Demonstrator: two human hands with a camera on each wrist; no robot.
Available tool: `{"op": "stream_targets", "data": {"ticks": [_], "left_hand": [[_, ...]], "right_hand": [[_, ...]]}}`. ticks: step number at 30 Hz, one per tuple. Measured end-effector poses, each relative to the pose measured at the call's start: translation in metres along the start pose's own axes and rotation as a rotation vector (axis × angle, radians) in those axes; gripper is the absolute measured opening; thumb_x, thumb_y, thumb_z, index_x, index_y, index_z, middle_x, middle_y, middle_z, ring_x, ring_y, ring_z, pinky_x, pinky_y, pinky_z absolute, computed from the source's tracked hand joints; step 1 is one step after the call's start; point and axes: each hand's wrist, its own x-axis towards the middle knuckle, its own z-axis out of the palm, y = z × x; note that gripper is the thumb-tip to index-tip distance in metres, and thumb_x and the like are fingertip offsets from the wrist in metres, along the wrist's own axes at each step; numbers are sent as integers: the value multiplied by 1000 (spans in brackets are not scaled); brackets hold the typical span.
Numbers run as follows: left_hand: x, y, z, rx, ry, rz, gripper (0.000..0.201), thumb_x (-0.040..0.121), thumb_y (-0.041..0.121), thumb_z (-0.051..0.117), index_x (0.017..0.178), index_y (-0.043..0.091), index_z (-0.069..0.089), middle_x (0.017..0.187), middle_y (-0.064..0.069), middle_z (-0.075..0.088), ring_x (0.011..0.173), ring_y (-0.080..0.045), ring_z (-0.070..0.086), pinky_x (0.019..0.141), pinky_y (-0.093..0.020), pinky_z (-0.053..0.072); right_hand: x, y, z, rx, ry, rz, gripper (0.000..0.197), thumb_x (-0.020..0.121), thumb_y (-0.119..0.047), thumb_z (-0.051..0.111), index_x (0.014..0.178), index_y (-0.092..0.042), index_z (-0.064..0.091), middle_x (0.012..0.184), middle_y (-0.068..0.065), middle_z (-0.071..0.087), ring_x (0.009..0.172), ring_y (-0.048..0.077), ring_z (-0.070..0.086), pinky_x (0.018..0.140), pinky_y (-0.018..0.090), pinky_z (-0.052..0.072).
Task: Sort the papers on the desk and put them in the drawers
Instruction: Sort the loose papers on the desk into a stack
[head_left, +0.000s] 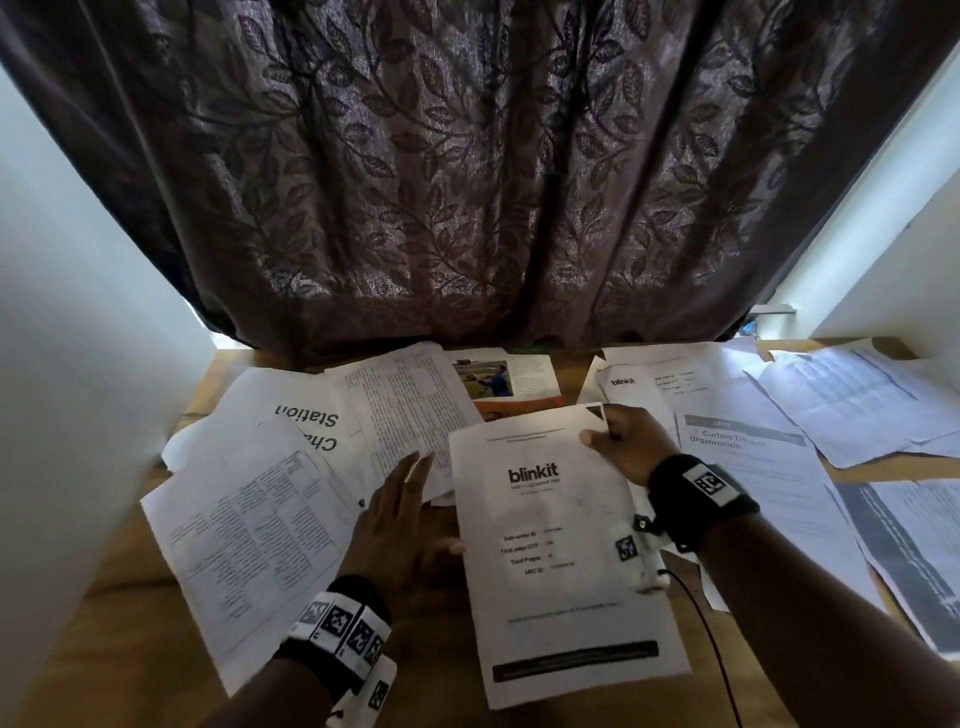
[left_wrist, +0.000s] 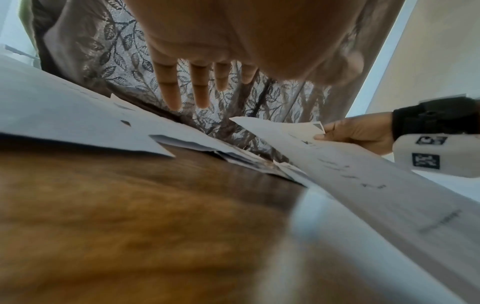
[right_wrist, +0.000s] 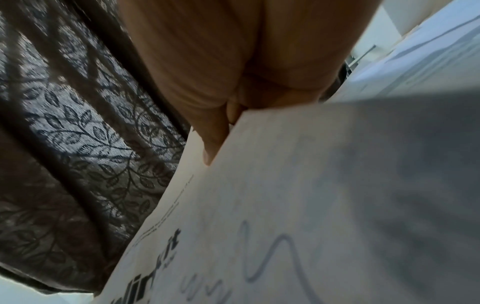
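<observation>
Right hand (head_left: 626, 446) pinches a white printed "blinkit" sheet (head_left: 561, 551) by its corner above the paper-strewn wooden tabletop (head_left: 130, 639); left hand (head_left: 397, 519) fingers (left_wrist: 170, 86) straight, slightly spread.

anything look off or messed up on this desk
Yes. Loose papers lie scattered and overlapping at odd angles across the desk, not in any pile. The "Station" sheet lies upside down to the viewer. The blinkit sheet, pinched at its top corner by the right hand, carries pen scribbles. Nothing looks torn or spilled.
</observation>
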Motion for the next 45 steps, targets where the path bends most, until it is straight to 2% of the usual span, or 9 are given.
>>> {"op": "stream_targets", "data": {"ticks": [6, 11, 16, 19, 22, 27, 35, 39, 45], "left_hand": [[3, -19, 16, 285, -253, 19, 121, 61, 89, 49, 146, 45, -24, 155, 13, -35, 147, -21, -19, 117, -54, -3], [6, -29, 21, 397, -420, 21, 127, 47, 96, 34, 148, 43, -21, 154, 8, -35, 147, -24, -24, 118, -53, -9], [7, -26, 21, 408, -428, 8, 130, 49, 95, 43, 148, 41, -22, 154, 8, -34, 147, -23, -23, 119, -53, -6], [6, -24, 21, 416, -404, -3, 127, 61, 85, 57, 150, 36, -20, 156, 9, -30, 148, -21, -21, 120, -52, -4], [5, -19, 20, 398, -352, -41, 128, 61, 81, 62, 152, 31, -14, 155, 10, -24, 149, -22, -16, 121, -50, -3], [6, -25, 25, 384, -330, -51, 133, 56, 84, 60, 151, 33, -18, 160, 9, -23, 148, -18, -18, 121, -47, -4], [6, -28, 25, 360, -330, -18, 134, 57, 86, 58, 151, 31, -19, 158, 10, -29, 148, -20, -19, 120, -50, -2], [4, -26, 24, 363, -325, -21, 134, 57, 85, 60, 152, 30, -17, 158, 10, -27, 148, -21, -18, 120, -51, 0], [5, -19, 25, 386, -314, -65, 132, 61, 77, 67, 152, 29, -16, 159, 10, -25, 149, -18, -16, 121, -48, 1]], "right_hand": [[22, -3, 36, -18, -99, 81, 34, 92, -31, 67, 122, -15, 68, 116, 7, 72, 101, 25, 66, 86, 32, 52], [20, -1, 49, -9, -97, 215, 56, 92, -34, 67, 143, -21, 47, 130, 10, 65, 114, 30, 62, 94, 42, 55], [-22, -46, 66, -87, 29, -14, 60, 94, -38, 64, 148, -25, 41, 147, 4, 47, 134, 24, 44, 108, 37, 39], [-43, -91, 106, 41, -227, -182, 69, 93, -54, 59, 152, -27, 36, 157, -6, 37, 142, 13, 36, 113, 31, 31], [-44, -118, 149, 50, -445, -258, 73, 99, -52, 50, 158, -17, 24, 165, -2, 22, 151, 14, 21, 122, 32, 20], [-15, -94, 166, -371, -475, -246, 78, 102, -61, 26, 161, -15, 5, 169, 4, 0, 155, 24, 0, 125, 49, 3], [5, -1, 101, -607, -383, -23, 104, 86, -84, 21, 157, -18, -18, 165, 2, -23, 153, 23, -19, 124, 49, -5], [-11, -32, 103, -540, -330, -138, 101, 90, -79, 24, 157, -15, -15, 166, 6, -18, 153, 26, -15, 124, 48, -4], [-58, -78, 167, -409, -510, -319, 72, 105, -45, 31, 160, -16, -6, 168, 3, -12, 154, 22, -12, 126, 43, -2]]}}
